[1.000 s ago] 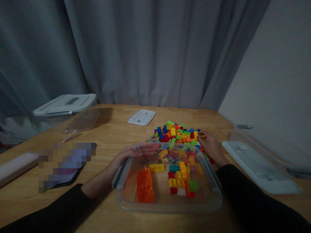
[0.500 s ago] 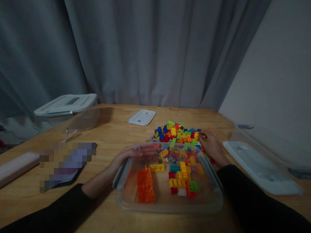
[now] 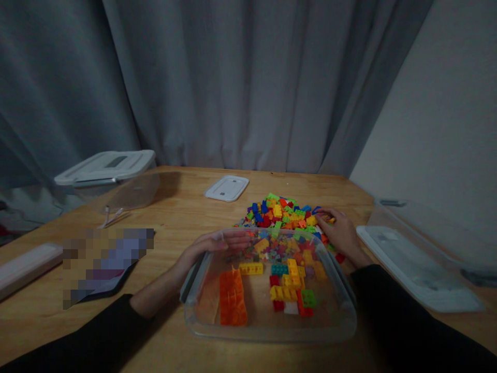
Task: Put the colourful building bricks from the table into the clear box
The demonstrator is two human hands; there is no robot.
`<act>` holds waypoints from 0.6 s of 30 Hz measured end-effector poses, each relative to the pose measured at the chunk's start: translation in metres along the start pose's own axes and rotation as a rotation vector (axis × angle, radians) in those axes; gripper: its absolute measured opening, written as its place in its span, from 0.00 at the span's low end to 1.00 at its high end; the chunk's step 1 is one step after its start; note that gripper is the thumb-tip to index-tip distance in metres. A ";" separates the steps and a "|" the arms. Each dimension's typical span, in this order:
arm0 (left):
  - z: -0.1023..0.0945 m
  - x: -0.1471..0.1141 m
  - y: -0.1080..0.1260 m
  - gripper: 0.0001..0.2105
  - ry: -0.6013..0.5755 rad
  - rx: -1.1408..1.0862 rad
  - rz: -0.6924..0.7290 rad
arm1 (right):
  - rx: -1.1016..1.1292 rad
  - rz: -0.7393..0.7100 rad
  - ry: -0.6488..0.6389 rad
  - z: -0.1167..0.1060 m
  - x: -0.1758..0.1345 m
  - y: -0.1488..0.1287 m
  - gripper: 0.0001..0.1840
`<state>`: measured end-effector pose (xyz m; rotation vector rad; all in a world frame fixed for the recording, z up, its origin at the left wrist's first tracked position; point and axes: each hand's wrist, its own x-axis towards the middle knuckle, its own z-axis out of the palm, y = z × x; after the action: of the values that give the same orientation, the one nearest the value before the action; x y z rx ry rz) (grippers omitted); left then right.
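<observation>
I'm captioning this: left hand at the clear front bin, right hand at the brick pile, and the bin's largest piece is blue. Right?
Not quite: the largest piece in the bin is orange, as the head view shows. The rest stands.

I am wearing black sleeves [image 3: 89, 339], left cuff [image 3: 135, 309] leaving some forearm [image 3: 163, 290] bare, right cuff [image 3: 367, 278] ending nearer the wrist [image 3: 359, 257], left hand [image 3: 213, 243] and right hand [image 3: 339, 230] showing bare.

Grey curtain [image 3: 233, 83] behind, pale wall [image 3: 442, 124] right, lidded box [image 3: 111, 170] left
</observation>
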<state>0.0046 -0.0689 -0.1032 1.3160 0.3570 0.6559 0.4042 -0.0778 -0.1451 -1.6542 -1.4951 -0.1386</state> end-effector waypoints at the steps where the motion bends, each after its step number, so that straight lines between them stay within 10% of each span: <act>1: 0.000 0.000 0.000 0.25 0.001 0.000 -0.001 | 0.009 0.003 -0.006 -0.001 0.000 -0.002 0.19; 18: 0.001 -0.003 -0.005 0.24 0.021 -0.070 -0.031 | -0.347 -0.006 -0.141 0.011 -0.009 0.016 0.26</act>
<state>0.0041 -0.0714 -0.1078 1.2351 0.3677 0.6513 0.4105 -0.0755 -0.1654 -1.9680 -1.6521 -0.3044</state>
